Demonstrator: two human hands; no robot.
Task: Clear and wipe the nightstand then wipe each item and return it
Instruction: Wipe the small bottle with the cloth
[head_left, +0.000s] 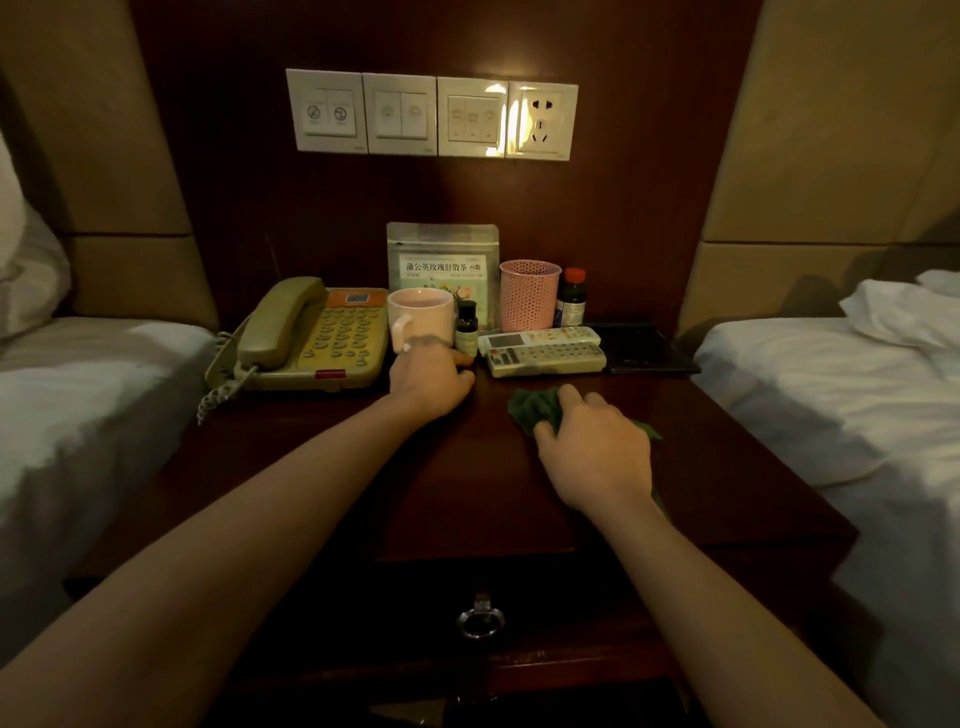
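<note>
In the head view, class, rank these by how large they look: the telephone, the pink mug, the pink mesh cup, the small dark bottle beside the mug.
1. telephone
2. pink mug and pink mesh cup: too alike to rank
3. small dark bottle

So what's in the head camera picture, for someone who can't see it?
A person's right hand holds a green cloth on a dark wooden nightstand while the left hand reaches the base of a pink mug. Behind stand a telephone, tea pouch, pink basket, small bottles and two remotes.
</note>
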